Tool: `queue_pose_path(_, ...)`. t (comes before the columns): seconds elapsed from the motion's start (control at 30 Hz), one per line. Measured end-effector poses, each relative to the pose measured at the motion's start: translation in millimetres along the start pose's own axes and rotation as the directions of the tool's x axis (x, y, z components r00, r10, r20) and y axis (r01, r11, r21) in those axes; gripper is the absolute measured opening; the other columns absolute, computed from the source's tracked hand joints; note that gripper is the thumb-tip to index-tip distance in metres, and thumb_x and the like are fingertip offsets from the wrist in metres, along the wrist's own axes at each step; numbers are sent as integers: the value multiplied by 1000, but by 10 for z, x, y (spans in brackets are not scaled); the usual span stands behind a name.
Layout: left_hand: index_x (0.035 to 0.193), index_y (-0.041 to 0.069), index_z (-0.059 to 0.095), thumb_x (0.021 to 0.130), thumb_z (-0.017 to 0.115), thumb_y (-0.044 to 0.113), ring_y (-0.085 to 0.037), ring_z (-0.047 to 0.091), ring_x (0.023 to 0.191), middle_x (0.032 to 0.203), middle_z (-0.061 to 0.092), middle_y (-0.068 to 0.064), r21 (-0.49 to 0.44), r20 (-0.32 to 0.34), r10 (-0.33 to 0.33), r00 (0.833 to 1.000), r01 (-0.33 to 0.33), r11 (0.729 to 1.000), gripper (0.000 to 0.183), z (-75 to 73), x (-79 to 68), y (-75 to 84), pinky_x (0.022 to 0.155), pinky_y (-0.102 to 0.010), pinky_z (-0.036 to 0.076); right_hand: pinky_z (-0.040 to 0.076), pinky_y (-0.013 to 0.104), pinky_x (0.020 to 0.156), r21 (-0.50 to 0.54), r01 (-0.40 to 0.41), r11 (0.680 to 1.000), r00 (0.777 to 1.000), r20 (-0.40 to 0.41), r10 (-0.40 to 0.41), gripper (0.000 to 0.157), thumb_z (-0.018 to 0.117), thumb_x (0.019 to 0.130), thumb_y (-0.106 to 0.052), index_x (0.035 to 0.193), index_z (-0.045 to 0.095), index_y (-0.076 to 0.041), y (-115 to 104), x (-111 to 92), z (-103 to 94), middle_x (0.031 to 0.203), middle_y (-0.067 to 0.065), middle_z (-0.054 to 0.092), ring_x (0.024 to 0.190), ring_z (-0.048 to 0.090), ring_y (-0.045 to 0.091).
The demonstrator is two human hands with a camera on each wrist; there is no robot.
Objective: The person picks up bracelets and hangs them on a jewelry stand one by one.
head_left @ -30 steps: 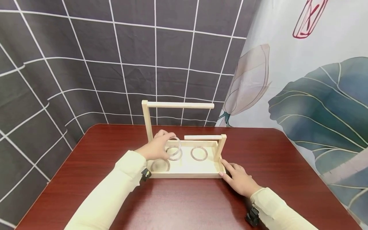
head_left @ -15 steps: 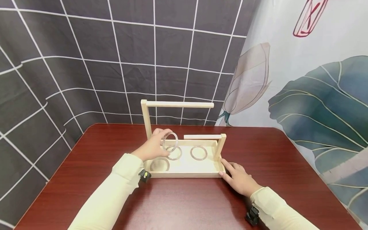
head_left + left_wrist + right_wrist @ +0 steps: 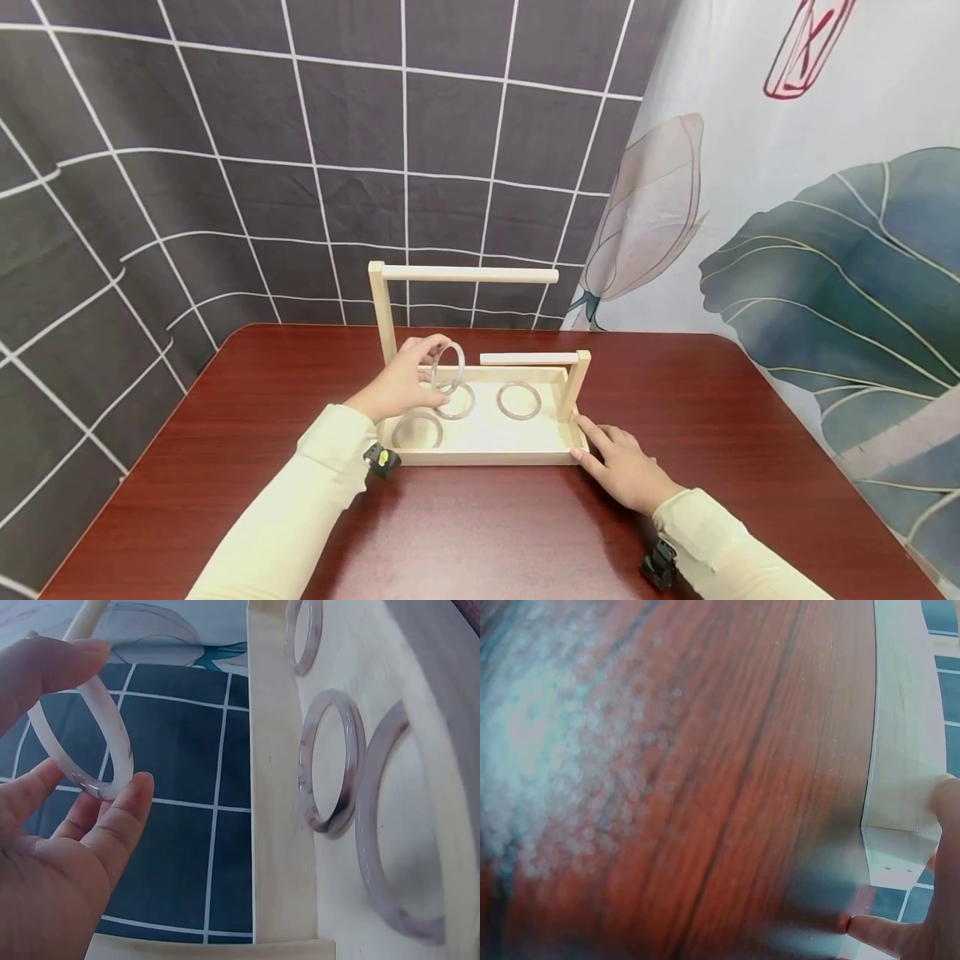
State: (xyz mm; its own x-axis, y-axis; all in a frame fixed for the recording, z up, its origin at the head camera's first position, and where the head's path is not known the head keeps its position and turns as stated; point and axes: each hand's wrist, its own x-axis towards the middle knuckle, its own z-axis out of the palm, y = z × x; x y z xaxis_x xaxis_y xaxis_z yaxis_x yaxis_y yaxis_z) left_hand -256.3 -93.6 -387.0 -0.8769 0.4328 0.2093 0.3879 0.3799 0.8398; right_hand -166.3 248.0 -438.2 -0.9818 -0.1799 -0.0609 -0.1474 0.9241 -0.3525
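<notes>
My left hand (image 3: 397,387) holds a pale, translucent bangle (image 3: 461,367) above the left part of a light wooden tray (image 3: 487,458). In the left wrist view, the thumb is at the top of this bangle (image 3: 116,735) and the fingertips support its lower edge. Three similar bangles lie in the tray: one at right (image 3: 519,417), a second in the middle (image 3: 473,402), and a third at front left (image 3: 441,429). My right hand (image 3: 630,471) rests at the tray's right end, extended fingers touching its side and front corner.
A tall post at the tray's left carries a long horizontal bar (image 3: 468,273). On the right, a lower post carries a shorter bar (image 3: 528,358). Everything stands on a reddish-brown table (image 3: 480,533). Behind it hangs a dark gridded cloth (image 3: 360,117).
The held bangle has shifted slightly left and up, and turned to a narrower angle. My left hand has drawn back a little with it. My right hand stays in place.
</notes>
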Motion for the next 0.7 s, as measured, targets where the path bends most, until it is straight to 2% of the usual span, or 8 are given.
queue_pose_path(0.37,134,2,46,67,78,-3,-35,50,112,124,41,-22,-63,-34,10,999,-12,998,75,76,50,39,92,-41,51,34,80,78,-4,4,1000,1000,-3,-4,62,46,96,-53,149,36,-22,-12,-10,-12,134,22,47,127,40,44)
queue_pose_path(0.7,136,0,44,67,79,-7,-35,50,113,127,41,-24,-194,-46,-2,999,-7,981,78,165,94,98,91,-35,52,33,81,79,-1,-1,1000,1000,-6,1,62,45,96,-54,149,36,-22,3,-3,13,134,21,47,127,40,44)
